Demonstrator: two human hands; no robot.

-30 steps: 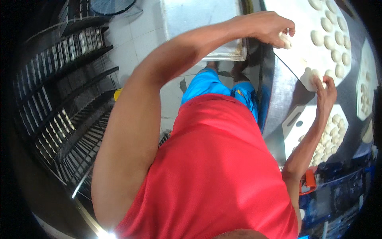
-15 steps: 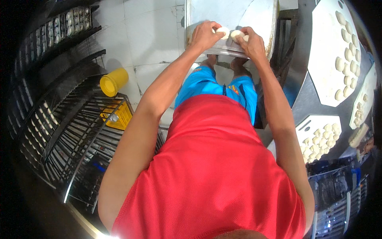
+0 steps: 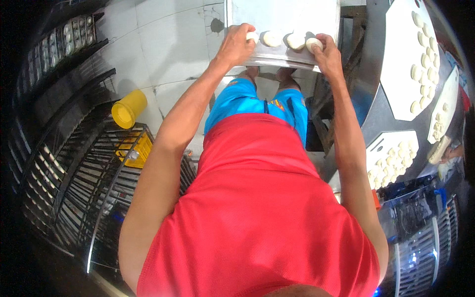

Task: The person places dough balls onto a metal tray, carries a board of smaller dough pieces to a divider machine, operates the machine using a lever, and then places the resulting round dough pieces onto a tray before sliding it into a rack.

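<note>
Along the near edge of a pale, shallow metal tray [image 3: 282, 14] lies a row of round, flattened pieces of white dough. At the row's left end, the fingers of my left hand [image 3: 237, 45] curl round a dough piece [image 3: 253, 37], mostly hidden by them. At the right end, my right hand [image 3: 327, 55] pinches another dough piece [image 3: 313, 45] between thumb and fingers. Between my hands, a dough round [image 3: 271, 38] and a second dough round [image 3: 296, 41] rest on the tray, untouched.
On a dark counter to the right are a large white board [image 3: 400, 74] with dough rounds, a smaller white board [image 3: 376, 148] crowded with dough, and a narrow board [image 3: 442, 106]. Left stand a yellow bucket [image 3: 129, 108], a yellow crate [image 3: 141, 148] and black racks [image 3: 79, 173].
My hands have moved apart, left hand leftward and right hand rightward. Two dough rounds that were at my fingers now lie free between them, and each hand grips an outer piece.
</note>
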